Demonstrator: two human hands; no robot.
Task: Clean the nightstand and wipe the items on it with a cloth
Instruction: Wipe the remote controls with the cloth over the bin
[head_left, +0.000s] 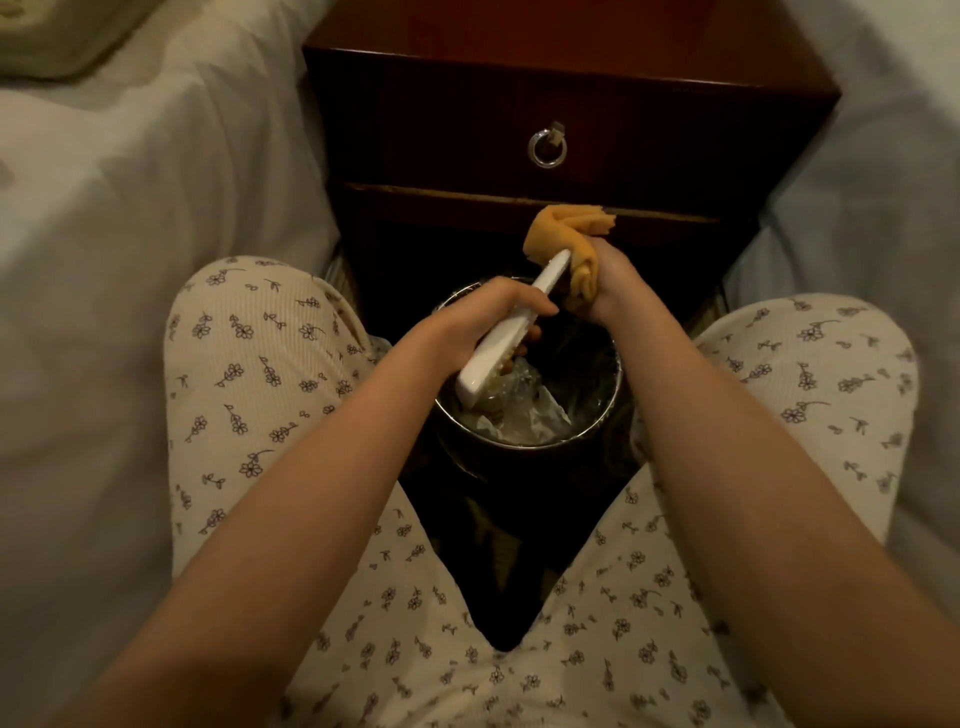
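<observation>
Left hand (488, 310) curls fingers round a slim white remote (489, 366) — right hand (615, 280) grips bunched orange cloth (563, 228).

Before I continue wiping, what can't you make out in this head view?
Head view:
Nightstand top: cut off by the upper edge; items on it unseen.
White device's button face: turned downward, partly under the left hand.
Bin contents: dim, device in front.
Right hand's fingers: hidden in the orange cloth.

Trousers (270, 395): cream, finely ribbed fabric, loose over both legs.
Print: small dark outlined flowers and leafy sprigs scattered all over.
Arms: left forearm (311, 493) and right forearm (753, 467) bare.
Hands: left hand (493, 312), right hand (610, 280), bare.
</observation>
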